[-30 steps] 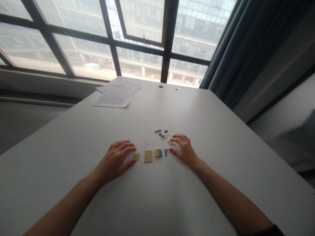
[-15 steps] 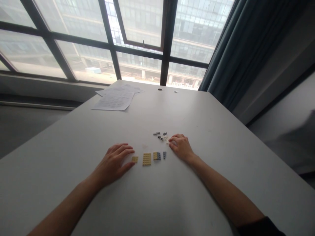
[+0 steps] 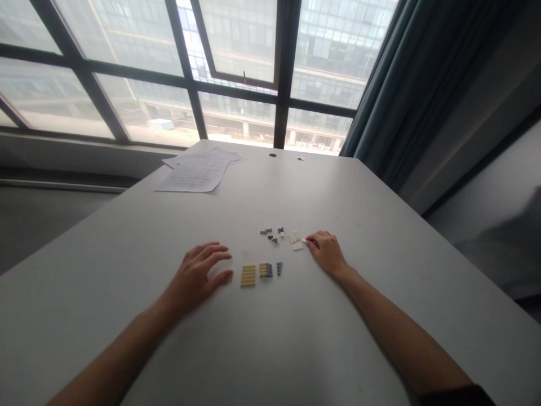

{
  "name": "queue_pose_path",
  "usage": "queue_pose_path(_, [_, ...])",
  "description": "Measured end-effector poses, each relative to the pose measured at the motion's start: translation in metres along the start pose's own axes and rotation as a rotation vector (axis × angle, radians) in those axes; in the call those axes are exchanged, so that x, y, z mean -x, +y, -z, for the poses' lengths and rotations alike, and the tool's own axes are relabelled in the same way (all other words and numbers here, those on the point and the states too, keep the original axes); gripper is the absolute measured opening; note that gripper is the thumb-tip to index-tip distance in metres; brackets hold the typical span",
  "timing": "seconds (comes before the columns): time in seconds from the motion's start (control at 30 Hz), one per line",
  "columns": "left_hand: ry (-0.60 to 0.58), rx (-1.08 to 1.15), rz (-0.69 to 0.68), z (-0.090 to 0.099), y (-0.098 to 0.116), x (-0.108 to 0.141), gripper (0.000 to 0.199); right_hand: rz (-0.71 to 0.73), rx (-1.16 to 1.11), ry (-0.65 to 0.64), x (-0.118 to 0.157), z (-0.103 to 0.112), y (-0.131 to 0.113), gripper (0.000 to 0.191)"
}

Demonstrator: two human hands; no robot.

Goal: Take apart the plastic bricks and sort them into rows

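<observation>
My left hand (image 3: 202,274) rests on the white table with its fingers apart. A small yellow toy brick plate (image 3: 230,277) shows only partly beside its thumb. To its right lie a larger yellow studded plate (image 3: 248,276), a yellow-and-grey studded piece (image 3: 266,270) and a grey wedge plate (image 3: 279,268). My right hand (image 3: 326,251) is closed in a pinch, with a small white brick (image 3: 304,241) at its fingertips. Just left of those fingertips sit several white bricks (image 3: 293,237) and a flat white piece (image 3: 298,246).
Small dark and grey pieces (image 3: 273,239) are scattered left of the white bricks. Sheets of printed paper (image 3: 192,173) lie at the far left of the table (image 3: 338,338). Behind the table are large windows, with a dark curtain (image 3: 380,113) on the right.
My right hand has moved a little right, uncovering the white bricks, with a white one at its fingertips. My left hand now covers more of the small yellow plate.
</observation>
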State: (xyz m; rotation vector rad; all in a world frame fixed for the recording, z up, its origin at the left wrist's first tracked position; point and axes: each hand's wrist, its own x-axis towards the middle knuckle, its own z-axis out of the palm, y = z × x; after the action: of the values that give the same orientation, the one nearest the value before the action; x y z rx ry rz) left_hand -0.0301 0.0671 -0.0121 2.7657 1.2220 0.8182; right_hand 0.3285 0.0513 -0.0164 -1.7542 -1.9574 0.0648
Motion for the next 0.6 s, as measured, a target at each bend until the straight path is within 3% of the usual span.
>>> queue_pose_path(0.17, [-0.052, 0.014, -0.074, 0.001, 0.037, -0.032, 0.027, -0.04, 0.009, 0.06, 0.004, -0.003, 0.001, 0.015])
queue_pose_path(0.3, [-0.074, -0.004, -0.045, -0.008, 0.062, -0.066, 0.026, -0.015, 0.02, 0.099, 0.007, -0.008, -0.003, 0.021])
queue_pose_path(0.43, [-0.121, -0.046, 0.014, -0.025, 0.07, -0.088, 0.025, 0.03, 0.063, 0.093, 0.009, -0.011, -0.007, 0.025])
queue_pose_path(0.6, [-0.099, -0.058, 0.042, -0.037, 0.067, -0.09, 0.025, 0.099, 0.042, 0.026, -0.004, -0.008, -0.01, 0.029])
